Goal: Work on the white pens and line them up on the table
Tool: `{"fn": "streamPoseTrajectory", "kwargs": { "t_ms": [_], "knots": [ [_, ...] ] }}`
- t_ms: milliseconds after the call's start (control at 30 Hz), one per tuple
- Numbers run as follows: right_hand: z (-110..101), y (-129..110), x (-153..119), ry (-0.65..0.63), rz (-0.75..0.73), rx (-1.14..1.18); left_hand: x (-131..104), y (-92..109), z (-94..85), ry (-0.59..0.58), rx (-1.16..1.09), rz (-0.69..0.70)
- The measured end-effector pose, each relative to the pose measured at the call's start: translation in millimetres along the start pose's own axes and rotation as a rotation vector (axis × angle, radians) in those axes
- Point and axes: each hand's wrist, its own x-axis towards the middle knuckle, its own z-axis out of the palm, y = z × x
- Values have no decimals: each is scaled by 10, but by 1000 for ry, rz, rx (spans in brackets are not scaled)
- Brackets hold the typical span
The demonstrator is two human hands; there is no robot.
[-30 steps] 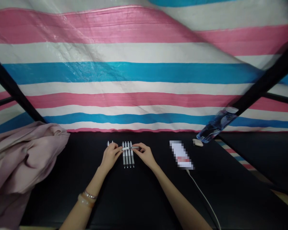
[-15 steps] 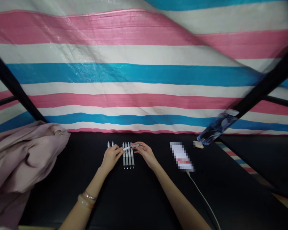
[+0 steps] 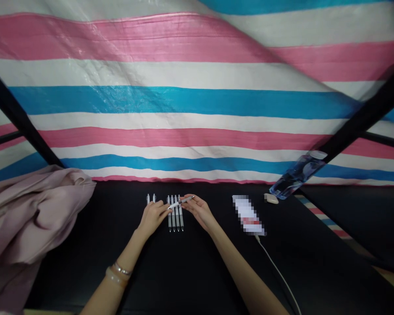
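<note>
A white pen (image 3: pixel 175 204) with a grey grip and pointed metal tip is held aslant between my hands, tip up to the right. My left hand (image 3: pixel 153 215) pinches its rear end. At the grey grip, the fingers of my right hand (image 3: pixel 201 212) are closed around the tip end. Below the held pen, several matching pens (image 3: pixel 174 222) lie side by side on the black tabletop (image 3: pixel 184 271), tips towards me. Two more pens (image 3: pixel 154 197) lie to their left, their lower parts hidden behind my left hand.
A phone (image 3: pixel 248 214) with a blurred screen lies to the right, a white cable (image 3: pixel 276 262) plugged into it. Behind it are a small white case (image 3: pixel 271 198) and a tilted clear bottle (image 3: pixel 297 175). Pinkish cloth (image 3: pixel 52 210) is heaped at left. Striped sheeting (image 3: pixel 184 100) hangs behind.
The held pen has tilted slightly more, its rear end dipping a little. Both hands stay almost in place, and the pens on the table have not moved.
</note>
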Motion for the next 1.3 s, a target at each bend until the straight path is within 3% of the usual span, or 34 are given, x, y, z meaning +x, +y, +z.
{"fn": "streamPoseTrajectory", "kwargs": {
  "t_ms": [300,533,633,767,867,1100,1300],
  "knots": [
    [18,18,-4,7,-10,-54,4,16,-5,-17,-8,9],
    [72,64,4,153,-62,-173,-3,34,-4,22,3,40],
    [92,78,5,183,-64,-122,-6,35,10,27,0,43],
    [80,18,-7,71,-7,104,-5,36,21,32,-16,18],
    [54,-24,-8,45,-6,136,-3,33,20,33,-18,8],
    [45,39,12,238,-85,-72,0,51,3,13,-13,20],
    [72,-65,-23,54,-44,111,-3,41,3,29,-14,-9]
  ]
}}
